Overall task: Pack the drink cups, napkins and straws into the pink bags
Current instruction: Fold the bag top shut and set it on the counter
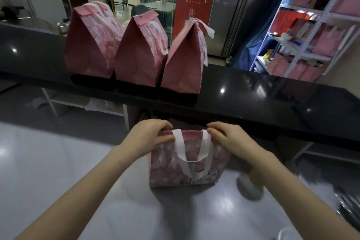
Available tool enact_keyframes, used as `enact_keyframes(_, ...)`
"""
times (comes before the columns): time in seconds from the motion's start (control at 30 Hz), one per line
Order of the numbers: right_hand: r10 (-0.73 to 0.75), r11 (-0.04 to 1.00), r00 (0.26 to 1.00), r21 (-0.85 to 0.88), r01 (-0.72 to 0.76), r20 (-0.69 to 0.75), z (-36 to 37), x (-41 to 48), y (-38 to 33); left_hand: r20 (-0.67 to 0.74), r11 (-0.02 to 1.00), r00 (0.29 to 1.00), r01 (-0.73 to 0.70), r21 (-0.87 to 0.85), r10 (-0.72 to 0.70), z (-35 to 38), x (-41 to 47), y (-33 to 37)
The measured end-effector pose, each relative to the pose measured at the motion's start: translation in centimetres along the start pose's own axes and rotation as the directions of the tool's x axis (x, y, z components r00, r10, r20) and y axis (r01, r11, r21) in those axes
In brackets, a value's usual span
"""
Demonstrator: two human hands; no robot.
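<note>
A pink bag (187, 169) with white handles stands on the steel worktop (58, 161) in front of me. My left hand (150, 134) pinches the top edge of the bag at its left corner. My right hand (228, 138) pinches the same top edge at the right corner. The bag's mouth is pressed together between them, so its contents are hidden. Three closed pink bags stand in a row on the black counter (253, 95) behind: one on the left (89, 45), one in the middle (138, 54), one on the right (185, 64).
A blurred pale object (249, 187) lies on the worktop under my right forearm. Shiny wrapping (348, 206) shows at the right edge. A white shelf rack (303, 25) with more pink bags stands far right. A red banner (194, 0) hangs behind the counter.
</note>
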State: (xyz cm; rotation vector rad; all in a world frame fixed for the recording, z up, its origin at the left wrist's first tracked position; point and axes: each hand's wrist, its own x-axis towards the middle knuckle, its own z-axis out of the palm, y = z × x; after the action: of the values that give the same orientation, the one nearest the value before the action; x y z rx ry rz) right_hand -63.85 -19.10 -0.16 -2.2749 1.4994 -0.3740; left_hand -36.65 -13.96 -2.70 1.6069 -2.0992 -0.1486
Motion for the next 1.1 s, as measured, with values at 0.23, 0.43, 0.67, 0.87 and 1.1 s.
enact_keyframes(0.23,0.051,0.986,0.997,-0.155,-0.060,-0.059,-0.7,-1.2,2.0,-0.085,0.986,0.993,0.072,-0.150,-0.085,0.0,-3.3,-3.0)
enact_keyframes(0.43,0.148,0.981,0.972,-0.096,-0.168,-0.180,1.4,-0.3,0.7,-0.249,0.997,0.967,0.033,-0.069,-0.049,0.2,-6.0,-2.1)
enact_keyframes(0.67,0.063,0.994,0.969,0.103,-0.039,-0.239,4.5,-4.0,-1.9,-0.335,0.979,0.922,0.160,-0.129,-0.195,0.9,-11.3,1.9)
enact_keyframes(0.87,0.076,0.971,0.980,0.235,-0.032,-0.182,8.3,-12.5,-2.9,-0.326,0.919,0.876,0.264,-0.292,-0.356,2.3,-14.9,7.6)
enact_keyframes(1.1,-0.001,0.885,0.999,0.464,-0.014,0.032,14.8,-20.2,-3.9,-0.358,0.840,0.783,0.360,-0.406,-0.508,3.1,-17.7,11.8)
